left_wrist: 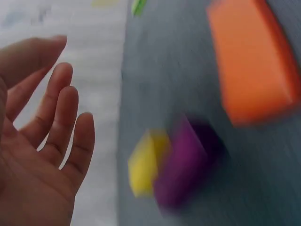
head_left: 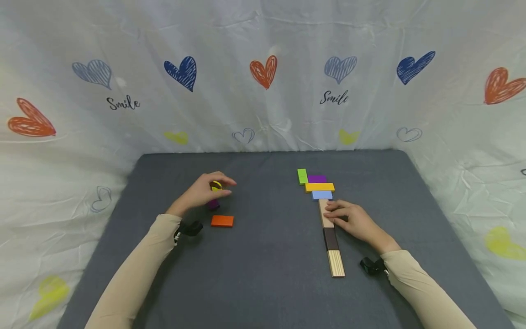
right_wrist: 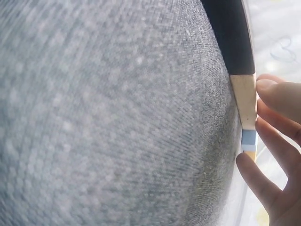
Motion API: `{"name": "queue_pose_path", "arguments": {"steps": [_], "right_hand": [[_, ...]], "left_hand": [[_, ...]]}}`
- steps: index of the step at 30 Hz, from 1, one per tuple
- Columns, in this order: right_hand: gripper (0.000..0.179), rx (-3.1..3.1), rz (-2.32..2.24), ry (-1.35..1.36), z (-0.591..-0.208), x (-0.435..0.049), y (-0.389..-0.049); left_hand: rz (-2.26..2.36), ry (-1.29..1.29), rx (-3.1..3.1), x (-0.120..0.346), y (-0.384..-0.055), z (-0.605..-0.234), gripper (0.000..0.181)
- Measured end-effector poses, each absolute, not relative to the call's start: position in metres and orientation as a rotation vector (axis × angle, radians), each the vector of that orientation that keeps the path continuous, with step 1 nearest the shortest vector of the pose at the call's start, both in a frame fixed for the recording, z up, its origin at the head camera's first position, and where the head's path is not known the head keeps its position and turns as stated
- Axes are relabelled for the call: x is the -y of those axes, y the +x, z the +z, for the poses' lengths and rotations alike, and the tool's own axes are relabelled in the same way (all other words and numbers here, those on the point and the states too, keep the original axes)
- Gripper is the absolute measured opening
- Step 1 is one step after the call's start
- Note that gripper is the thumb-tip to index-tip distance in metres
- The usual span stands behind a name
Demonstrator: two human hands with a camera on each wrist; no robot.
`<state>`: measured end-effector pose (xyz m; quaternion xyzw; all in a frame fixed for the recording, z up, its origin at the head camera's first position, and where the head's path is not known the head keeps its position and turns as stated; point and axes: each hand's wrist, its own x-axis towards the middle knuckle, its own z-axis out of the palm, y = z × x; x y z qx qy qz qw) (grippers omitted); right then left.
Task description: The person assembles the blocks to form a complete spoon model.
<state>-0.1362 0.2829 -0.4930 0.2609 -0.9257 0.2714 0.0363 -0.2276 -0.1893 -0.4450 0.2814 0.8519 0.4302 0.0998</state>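
Observation:
My left hand (head_left: 201,191), fingers loosely bent and thumb apart from them, is held over a yellow block (left_wrist: 143,165) and a dark purple block (left_wrist: 181,174). Nothing is between its fingers, and in the head view it partly hides both blocks. Nearer to me lies an orange block (head_left: 222,221). On the other side, fingertips of my right hand (head_left: 357,222) rest on a plain wooden block (head_left: 323,209) in a row of blocks. Below that one come a dark brown block (head_left: 330,239) and a striped wooden block (head_left: 336,263).
Beyond the wooden block lie a light blue block (head_left: 322,195), an amber block (head_left: 319,187), a purple block (head_left: 317,178) and an upright-set green block (head_left: 302,176). A grey cloth covers the table (head_left: 263,274). Behind it hangs a white curtain (head_left: 296,123) printed with hearts.

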Motion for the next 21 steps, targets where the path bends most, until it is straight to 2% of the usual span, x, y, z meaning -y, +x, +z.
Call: {"name": "queue_pose_path", "arguments": {"steps": [9, 21], "right_hand": [[0.024, 2.809, 0.822, 0.824, -0.494, -0.284, -0.136], [0.024, 2.829, 0.835, 0.799, -0.494, -0.283, -0.136]], "left_hand": [[1.194, 0.630, -2.546, 0.250, -0.231, -0.478, 0.042], [1.063, 0.569, -2.538, 0.260, -0.240, -0.490, 0.050]]}}
